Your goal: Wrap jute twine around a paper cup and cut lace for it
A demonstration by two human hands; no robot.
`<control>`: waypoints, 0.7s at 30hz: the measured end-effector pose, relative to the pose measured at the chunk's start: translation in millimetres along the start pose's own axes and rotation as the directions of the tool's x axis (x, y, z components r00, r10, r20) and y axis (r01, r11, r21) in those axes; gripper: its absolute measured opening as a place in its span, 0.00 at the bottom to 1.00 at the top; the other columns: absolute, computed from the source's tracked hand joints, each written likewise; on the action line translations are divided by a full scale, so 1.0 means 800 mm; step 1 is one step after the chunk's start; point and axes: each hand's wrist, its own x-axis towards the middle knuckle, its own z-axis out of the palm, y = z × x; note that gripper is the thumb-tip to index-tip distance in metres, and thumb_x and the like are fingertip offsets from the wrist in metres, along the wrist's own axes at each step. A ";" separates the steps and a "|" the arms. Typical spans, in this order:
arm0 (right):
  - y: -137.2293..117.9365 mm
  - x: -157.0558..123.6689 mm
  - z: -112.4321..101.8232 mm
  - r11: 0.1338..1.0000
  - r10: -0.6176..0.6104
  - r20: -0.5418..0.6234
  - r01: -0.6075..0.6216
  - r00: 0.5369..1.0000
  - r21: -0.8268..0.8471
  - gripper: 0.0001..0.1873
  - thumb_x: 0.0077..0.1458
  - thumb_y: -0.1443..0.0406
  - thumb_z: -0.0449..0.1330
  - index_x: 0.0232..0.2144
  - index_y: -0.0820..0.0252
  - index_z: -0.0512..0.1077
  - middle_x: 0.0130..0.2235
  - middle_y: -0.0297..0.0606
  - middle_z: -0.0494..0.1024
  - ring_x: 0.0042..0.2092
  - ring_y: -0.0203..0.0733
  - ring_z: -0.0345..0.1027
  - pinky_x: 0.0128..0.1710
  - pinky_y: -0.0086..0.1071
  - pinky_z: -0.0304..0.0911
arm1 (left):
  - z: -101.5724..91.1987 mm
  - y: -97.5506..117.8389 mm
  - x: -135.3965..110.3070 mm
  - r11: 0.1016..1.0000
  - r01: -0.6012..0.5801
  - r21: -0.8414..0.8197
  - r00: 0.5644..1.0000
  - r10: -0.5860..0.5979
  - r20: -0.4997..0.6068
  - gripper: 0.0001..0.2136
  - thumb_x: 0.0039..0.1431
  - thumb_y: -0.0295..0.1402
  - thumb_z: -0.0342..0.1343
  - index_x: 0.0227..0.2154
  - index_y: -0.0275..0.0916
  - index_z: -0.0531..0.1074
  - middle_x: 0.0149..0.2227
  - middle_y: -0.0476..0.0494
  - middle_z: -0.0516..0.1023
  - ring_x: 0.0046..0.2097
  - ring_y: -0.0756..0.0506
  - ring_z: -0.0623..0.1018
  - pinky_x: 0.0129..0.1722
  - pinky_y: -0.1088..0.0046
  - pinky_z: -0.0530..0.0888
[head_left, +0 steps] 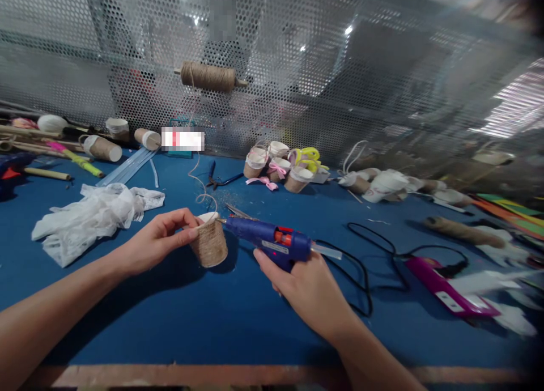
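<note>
My left hand (159,238) pinches the rim of a small paper cup (210,245) wrapped in brown twine, held a little tilted above the blue table. From the cup's rim, a loose strand of twine (196,175) runs up to the twine spool (208,76) on the mesh wall. A blue hot glue gun (267,238) is gripped in my right hand (308,289), with a clear glue stick (327,251) poking out of its back. The gun's nozzle is at the cup's upper right rim; whether it touches cannot be made out.
White lace (96,215) lies left, near clear glue sticks (130,167). Blue-handled pliers (221,180), several twine-wrapped cups (300,178) and yellow-handled scissors (308,157) sit toward the back. On the right, a black cord (368,283) loops beside a purple power strip (446,289).
</note>
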 end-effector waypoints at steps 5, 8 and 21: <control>0.010 -0.003 0.002 0.988 -0.144 0.064 0.147 0.988 -0.054 0.16 0.56 0.65 0.48 0.29 0.62 0.76 0.14 0.33 0.66 0.17 0.34 0.59 0.18 0.27 0.55 | 0.001 0.001 0.000 1.000 -0.001 -0.015 1.000 0.000 -0.007 0.11 0.54 0.38 0.55 0.24 0.36 0.65 0.33 0.46 0.73 0.38 0.47 0.71 0.40 0.71 0.65; 0.013 -0.002 0.000 0.958 -0.224 0.079 0.235 0.971 -0.163 0.17 0.55 0.69 0.47 0.33 0.64 0.77 0.17 0.37 0.70 0.18 0.34 0.59 0.19 0.27 0.55 | 0.001 0.002 0.001 1.000 -0.010 -0.001 1.000 0.010 -0.011 0.11 0.54 0.38 0.55 0.24 0.36 0.65 0.33 0.46 0.73 0.38 0.47 0.71 0.39 0.71 0.65; 0.008 -0.003 0.003 0.981 0.071 0.061 -0.080 0.996 0.175 0.17 0.55 0.58 0.52 0.21 0.59 0.72 0.14 0.33 0.69 0.16 0.35 0.62 0.18 0.27 0.60 | 0.000 0.000 0.000 1.000 -0.018 -0.014 1.000 0.018 -0.008 0.10 0.54 0.36 0.55 0.24 0.36 0.66 0.35 0.45 0.74 0.40 0.46 0.72 0.41 0.71 0.66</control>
